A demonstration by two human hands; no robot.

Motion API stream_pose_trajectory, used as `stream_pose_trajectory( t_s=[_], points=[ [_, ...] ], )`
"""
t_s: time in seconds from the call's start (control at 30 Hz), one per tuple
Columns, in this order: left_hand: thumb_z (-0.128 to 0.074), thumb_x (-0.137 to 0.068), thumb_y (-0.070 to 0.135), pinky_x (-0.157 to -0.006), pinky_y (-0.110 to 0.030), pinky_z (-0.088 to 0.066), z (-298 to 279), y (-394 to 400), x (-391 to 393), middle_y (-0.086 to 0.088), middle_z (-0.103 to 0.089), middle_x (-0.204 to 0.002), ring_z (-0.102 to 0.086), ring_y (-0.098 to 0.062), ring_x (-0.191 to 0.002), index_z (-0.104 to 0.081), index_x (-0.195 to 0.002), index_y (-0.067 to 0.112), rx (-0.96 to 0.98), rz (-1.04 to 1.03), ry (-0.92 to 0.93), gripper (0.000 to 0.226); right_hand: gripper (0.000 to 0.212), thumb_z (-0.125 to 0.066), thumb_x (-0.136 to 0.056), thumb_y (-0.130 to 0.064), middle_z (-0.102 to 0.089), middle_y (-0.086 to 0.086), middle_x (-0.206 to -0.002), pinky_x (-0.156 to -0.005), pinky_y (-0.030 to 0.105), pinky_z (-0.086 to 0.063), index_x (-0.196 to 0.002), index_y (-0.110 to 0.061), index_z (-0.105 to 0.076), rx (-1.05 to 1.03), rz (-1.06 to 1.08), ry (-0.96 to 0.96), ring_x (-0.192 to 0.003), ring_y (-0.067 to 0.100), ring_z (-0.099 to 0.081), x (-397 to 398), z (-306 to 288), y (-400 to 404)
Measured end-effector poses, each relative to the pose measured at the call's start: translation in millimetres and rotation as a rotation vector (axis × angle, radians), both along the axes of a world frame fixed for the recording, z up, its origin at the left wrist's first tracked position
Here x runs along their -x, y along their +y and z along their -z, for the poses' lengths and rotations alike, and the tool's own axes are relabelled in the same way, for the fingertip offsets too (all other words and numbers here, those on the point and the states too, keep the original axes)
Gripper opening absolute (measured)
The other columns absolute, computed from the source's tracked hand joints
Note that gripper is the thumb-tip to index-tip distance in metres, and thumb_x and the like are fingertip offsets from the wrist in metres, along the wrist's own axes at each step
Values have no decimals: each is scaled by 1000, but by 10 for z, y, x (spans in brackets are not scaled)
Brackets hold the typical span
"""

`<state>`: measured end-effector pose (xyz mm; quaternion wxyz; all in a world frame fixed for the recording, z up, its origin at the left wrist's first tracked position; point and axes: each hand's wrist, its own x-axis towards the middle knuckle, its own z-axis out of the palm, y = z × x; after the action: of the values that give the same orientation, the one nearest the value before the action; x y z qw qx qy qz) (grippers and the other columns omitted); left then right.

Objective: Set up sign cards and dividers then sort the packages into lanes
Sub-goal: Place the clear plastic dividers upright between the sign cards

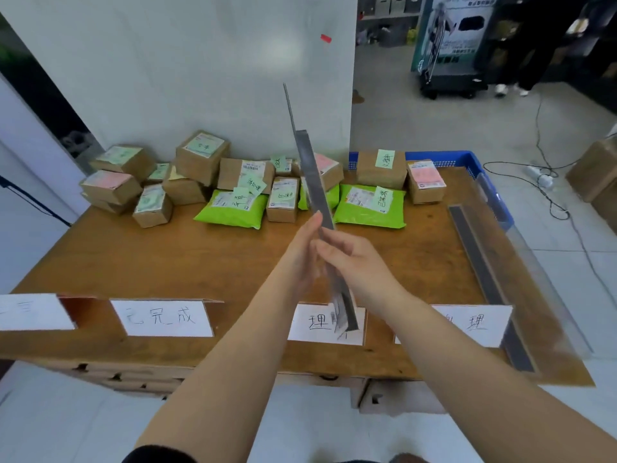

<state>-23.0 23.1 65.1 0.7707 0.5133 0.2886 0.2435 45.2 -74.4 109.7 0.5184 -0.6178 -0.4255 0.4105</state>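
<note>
Both hands hold a divider (314,182) tilted up over the bench (167,262): right hand (354,262) curls round it, left hand (305,248) presses flat-fingered. Packages (233,182) crowd the far edge, sign cards (163,317) the near.

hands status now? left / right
Left hand: fingers straight, pressed flat against the clear divider.
Right hand: grip curled round the same divider, holding it tilted above the table.

Left hand (305,248) and right hand (350,259) hold a tilted divider (314,182) above the surface (200,262); packages (233,182) along far edge; sign cards (163,317) along near edge.
</note>
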Motion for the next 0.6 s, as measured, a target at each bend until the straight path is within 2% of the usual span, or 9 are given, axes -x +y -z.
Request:
stream_pose_trajectory(
  t_s=[0.1,0.17,0.2,0.3,0.4,0.47,0.53,0.6],
  points=[
    [-49,-74,58,-67,-25,-54,56,30,43,-1,-69,-77,-69,-11,-70,-62,-95,14,-6,29,13,51,34,-50,-96,-15,-65,-5,-122,-104,35,-45,-129,-19,-57,-4,38,96,-116,10,-59,53,36,7],
    [-48,-75,61,-59,-26,-55,65,22,42,-3,-67,-79,-68,-14,-71,-58,-104,14,27,40,-18,55,30,-47,-96,-10,-71,-13,-102,-92,29,-52,-113,-29,-64,-27,45,166,-101,6,-65,52,62,-8],
    [-45,-76,62,-58,-26,-53,43,16,40,-2,-67,-77,-68,-15,-70,-58,-102,14,26,53,-10,56,31,-46,-97,-9,-71,-14,-99,-86,24,-54,-109,-31,-64,-31,41,183,-96,4,-66,34,65,-19],
    [-48,-76,61,-67,-30,-50,34,42,18,-4,-67,-75,-66,-17,-74,-61,-90,10,-33,44,29,55,38,-42,-97,-3,-70,-9,-107,-87,25,-55,-108,-31,-65,-28,18,172,-101,6,-66,-51,66,-51],
    [-55,-61,61,-72,-33,-46,-3,43,-66,-11,-61,-89,-58,-23,-82,-55,-108,4,-59,-90,55,73,49,-37,-93,5,-71,-18,-97,-88,25,-54,-94,-32,-68,-43,65,159,-98,0,-65,-159,40,-47],
    [-58,-56,58,-64,-30,-45,-1,41,-144,-11,-55,-88,-54,-22,-76,-49,-111,10,28,-165,4,73,48,-37,-94,5,-69,-19,-97,-88,23,-53,-90,-34,-65,-39,110,162,-102,0,-63,-234,33,-38],
    [-59,-53,57,-60,-29,-45,49,63,-201,-14,-52,-90,-53,-23,-74,-48,-115,10,120,-198,-24,78,42,-37,-94,5,-65,-7,-109,-88,25,-53,-96,-28,-64,-32,121,162,-111,8,-60,-286,28,-22],
    [-58,-54,60,-61,-29,-49,59,48,-206,-19,-51,-100,-54,-26,-80,-47,-127,6,141,-210,-17,91,39,-37,-93,6,-63,1,-113,-85,27,-54,-96,-22,-64,-17,146,137,-111,12,-60,-309,3,-17]
  ],
)
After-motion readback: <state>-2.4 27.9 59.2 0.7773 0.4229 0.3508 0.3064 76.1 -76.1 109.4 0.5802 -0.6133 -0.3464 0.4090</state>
